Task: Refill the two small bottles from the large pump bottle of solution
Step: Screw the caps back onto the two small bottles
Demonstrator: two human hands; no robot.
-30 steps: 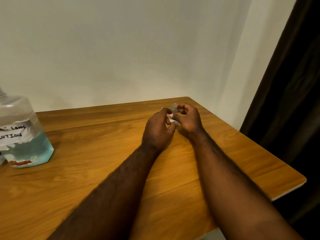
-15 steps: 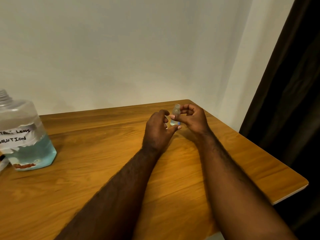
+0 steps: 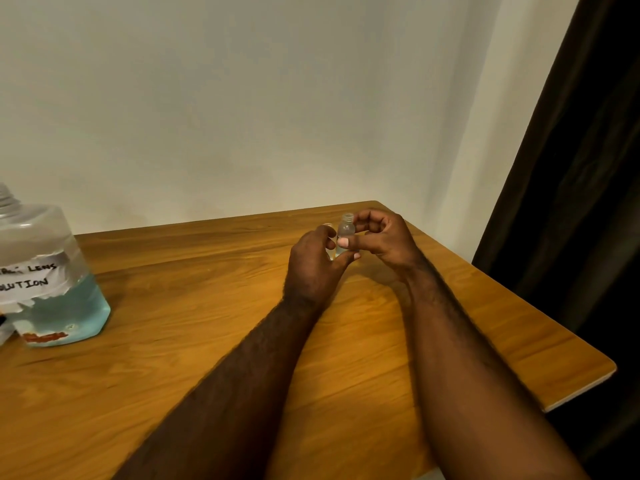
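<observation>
The right hand [image 3: 384, 240] is pinching the small bottle [image 3: 345, 231], upright and uncapped, over the surface's [image 3: 207, 348] far side. The left hand [image 3: 313, 268] is curling beside it, its thumb touching the bottle's base; whether it is gripping anything cannot be told. The large bottle [image 3: 52, 271] is standing well apart, far left.

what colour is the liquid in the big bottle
Pale blue, in the large clear plastic bottle, head view.
</observation>
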